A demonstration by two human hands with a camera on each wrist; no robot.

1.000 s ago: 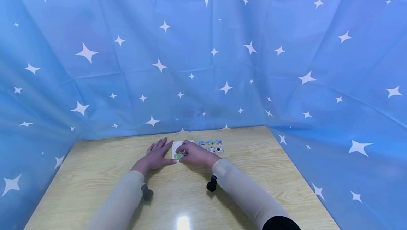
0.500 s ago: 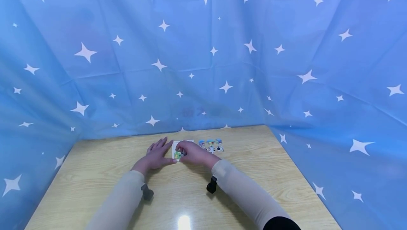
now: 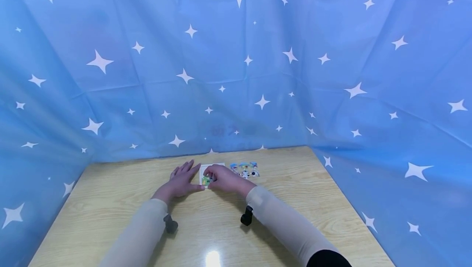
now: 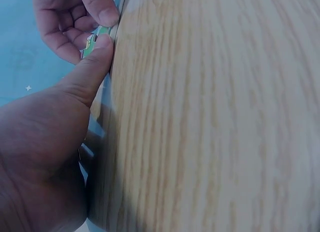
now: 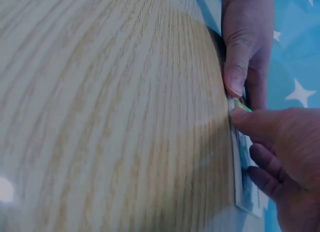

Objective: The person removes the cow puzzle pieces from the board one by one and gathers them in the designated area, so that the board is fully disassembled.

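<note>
A small jigsaw puzzle board (image 3: 201, 172) with a white border lies toward the far side of the table. Green puzzle pieces (image 3: 205, 181) show in its near left corner. My left hand (image 3: 181, 181) spreads along the board's left side, its thumb at the near left corner. My right hand (image 3: 225, 178) reaches over the board from the right and hides much of it. Its thumb and curled fingers pinch a puzzle piece at the near edge, mostly covered by the hand. In the left wrist view, green (image 4: 89, 45) shows between the two hands.
Several loose colourful puzzle pieces (image 3: 245, 169) lie together just right of the board. The wooden table (image 3: 206, 226) ends at a blue curtain (image 3: 228, 53) with white stars behind and at the sides. Each wrist carries a small black camera.
The right hand's fingers shift slightly over the green corner, where the green pieces show a little differently. The left hand stays in place.
</note>
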